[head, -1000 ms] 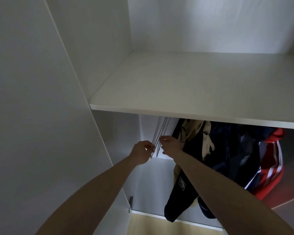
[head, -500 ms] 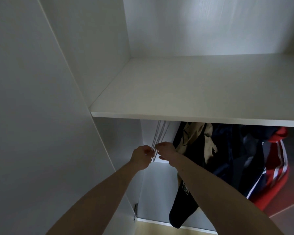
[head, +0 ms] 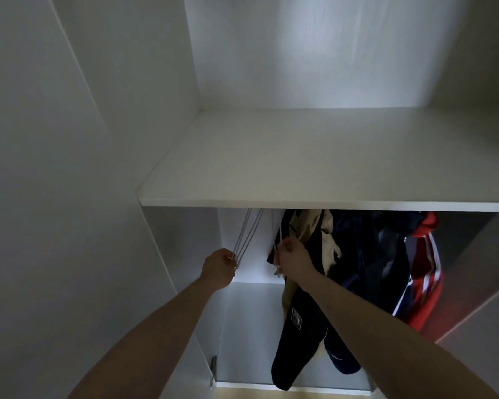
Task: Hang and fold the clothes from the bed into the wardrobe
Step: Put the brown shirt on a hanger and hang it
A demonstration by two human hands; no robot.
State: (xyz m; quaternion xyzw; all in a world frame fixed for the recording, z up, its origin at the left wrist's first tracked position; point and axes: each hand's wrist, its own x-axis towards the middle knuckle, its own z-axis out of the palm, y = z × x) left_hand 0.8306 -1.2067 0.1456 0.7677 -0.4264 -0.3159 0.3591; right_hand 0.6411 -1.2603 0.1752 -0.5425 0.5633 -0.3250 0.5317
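Observation:
Inside the white wardrobe, under the shelf [head: 314, 201], several thin white hangers [head: 247, 234] hang at the left. My left hand [head: 219, 267] grips their lower ends. My right hand [head: 293, 259] pinches one white hanger [head: 277, 249] pulled apart from the bunch, right against the hung clothes. A dark jacket with a beige garment [head: 308, 272], a navy garment [head: 369, 260] and a red one with white stripes [head: 425, 272] hang to the right. The rail is hidden behind the shelf.
The open wardrobe door [head: 55, 197] fills the left side. A bare upper shelf compartment lies above. The wardrobe's back panel [head: 251, 326] shows below my hands, and a strip of wooden floor [head: 271, 394] at the bottom.
My hands have moved apart: the right hand drew one hanger rightward toward the clothes while the left hand kept the remaining hangers. The view tilted slightly.

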